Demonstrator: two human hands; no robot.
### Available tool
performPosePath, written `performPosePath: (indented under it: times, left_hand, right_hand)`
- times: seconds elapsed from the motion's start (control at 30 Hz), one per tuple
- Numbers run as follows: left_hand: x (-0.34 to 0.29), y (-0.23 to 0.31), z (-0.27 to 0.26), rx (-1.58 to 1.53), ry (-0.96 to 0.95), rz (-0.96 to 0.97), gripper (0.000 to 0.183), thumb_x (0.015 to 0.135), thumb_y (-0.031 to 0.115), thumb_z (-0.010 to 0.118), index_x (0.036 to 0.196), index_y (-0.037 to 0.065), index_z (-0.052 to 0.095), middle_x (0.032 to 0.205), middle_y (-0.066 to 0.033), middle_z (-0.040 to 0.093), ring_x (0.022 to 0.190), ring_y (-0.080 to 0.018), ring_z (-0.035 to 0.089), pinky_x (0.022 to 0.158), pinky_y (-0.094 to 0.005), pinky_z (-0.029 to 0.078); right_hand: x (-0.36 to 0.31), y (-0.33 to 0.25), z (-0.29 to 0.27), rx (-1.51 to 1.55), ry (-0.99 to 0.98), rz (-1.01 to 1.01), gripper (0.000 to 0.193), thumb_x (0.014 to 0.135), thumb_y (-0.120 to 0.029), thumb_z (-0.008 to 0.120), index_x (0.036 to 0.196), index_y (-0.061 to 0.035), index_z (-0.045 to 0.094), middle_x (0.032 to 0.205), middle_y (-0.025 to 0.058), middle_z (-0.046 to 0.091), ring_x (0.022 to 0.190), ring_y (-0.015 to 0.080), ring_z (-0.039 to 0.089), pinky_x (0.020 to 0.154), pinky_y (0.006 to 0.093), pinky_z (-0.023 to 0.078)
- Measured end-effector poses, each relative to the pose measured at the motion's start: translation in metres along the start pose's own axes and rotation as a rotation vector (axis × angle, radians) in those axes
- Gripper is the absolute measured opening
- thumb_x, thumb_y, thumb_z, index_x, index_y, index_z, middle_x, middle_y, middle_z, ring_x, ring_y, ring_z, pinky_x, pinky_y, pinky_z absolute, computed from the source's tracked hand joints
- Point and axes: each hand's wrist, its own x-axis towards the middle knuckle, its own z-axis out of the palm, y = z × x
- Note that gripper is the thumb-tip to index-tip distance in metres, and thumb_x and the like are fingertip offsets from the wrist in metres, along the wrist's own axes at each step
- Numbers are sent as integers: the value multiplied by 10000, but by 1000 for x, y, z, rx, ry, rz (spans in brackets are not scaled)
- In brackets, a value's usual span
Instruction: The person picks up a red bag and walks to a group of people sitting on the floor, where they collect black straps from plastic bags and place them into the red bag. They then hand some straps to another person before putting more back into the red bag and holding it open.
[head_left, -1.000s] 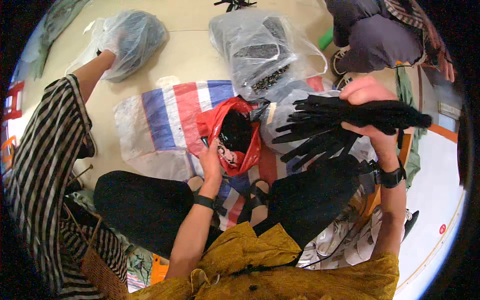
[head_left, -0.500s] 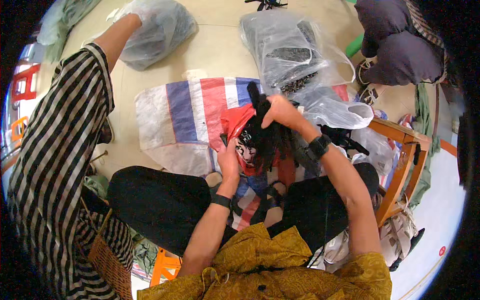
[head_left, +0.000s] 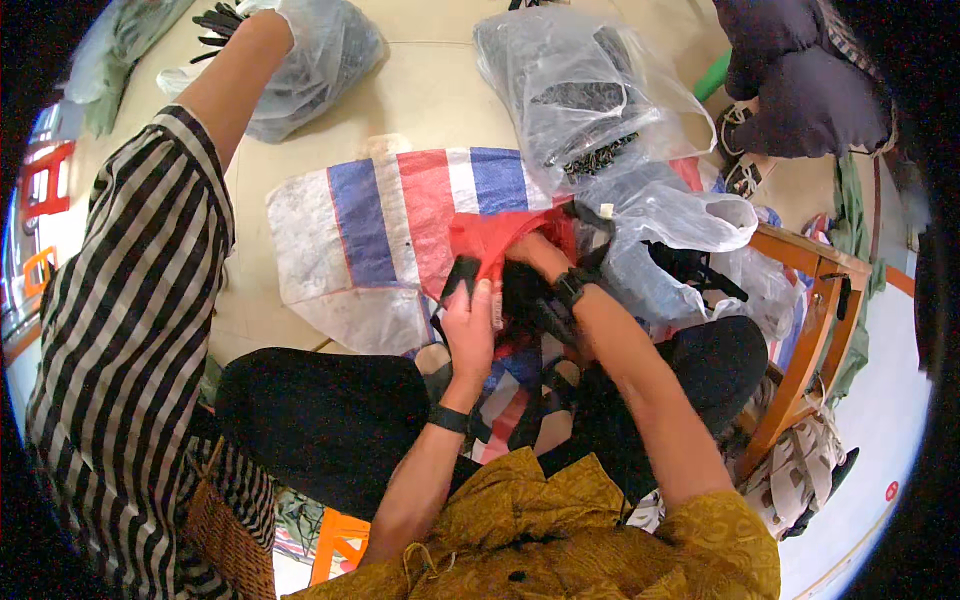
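Note:
A red plastic bag (head_left: 483,236) stands between my knees, its mouth held up by my left hand (head_left: 468,325). The left fingers are closed on the bag's near left edge, and a short black piece (head_left: 460,275) sticks up beside the thumb. My right hand (head_left: 537,256) reaches into the bag's mouth, with its fingers hidden by the red plastic. Dark material (head_left: 522,290) shows in the opening below the right wrist; its kind cannot be made out.
A striped woven sheet (head_left: 400,190) lies under the bag. Clear plastic bags (head_left: 560,85) with black items lie ahead and right, beside an orange wooden stool (head_left: 815,262). A co-worker's striped sleeve (head_left: 150,230) fills the left; another person (head_left: 800,90) crouches at far right.
My right hand has gone down into the red bag with the black bundle it held above it. The bag's mouth now stands higher. At left, black strips show by the co-worker's hand.

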Motion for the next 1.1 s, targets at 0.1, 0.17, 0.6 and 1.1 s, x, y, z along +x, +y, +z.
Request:
performPosePath:
  times: [0.1, 0.17, 0.6, 1.1]
  left_hand:
    - [1, -6, 3, 70, 66, 33, 218, 860, 204, 458, 891, -2, 519, 703, -34, 524, 615, -100, 470, 562, -247, 389]
    - [4, -15, -2, -144, 137, -44, 229, 860, 210, 458, 827, -14, 488, 660, -73, 497, 578, -119, 440, 532, -276, 376]
    - [3, -9, -8, 352, 106, 0, 351, 767, 294, 583, 906, -23, 525, 781, -130, 574, 717, -212, 548, 659, -324, 429]
    - [0, 19, -4, 372, -19, -208, 376, 818, 368, 523, 997, 42, 579, 780, -96, 594, 783, -174, 547, 722, -291, 407]
  right_hand:
    - [4, 9, 16, -217, 114, 139, 305, 775, -301, 484, 886, -35, 583, 856, 167, 592, 790, 319, 564, 709, 407, 432]
    - [-4, 5, 24, -153, 300, 51, 267, 775, -271, 487, 876, -45, 587, 871, 163, 591, 797, 322, 561, 711, 407, 433]
    - [-59, -42, -55, -558, 204, 89, 251, 663, -267, 560, 752, -37, 609, 757, 137, 593, 760, 298, 550, 679, 433, 410]
    - [-100, -95, -113, -717, -526, 39, 101, 593, -203, 576, 558, -120, 620, 578, 70, 602, 565, 237, 604, 564, 353, 432]
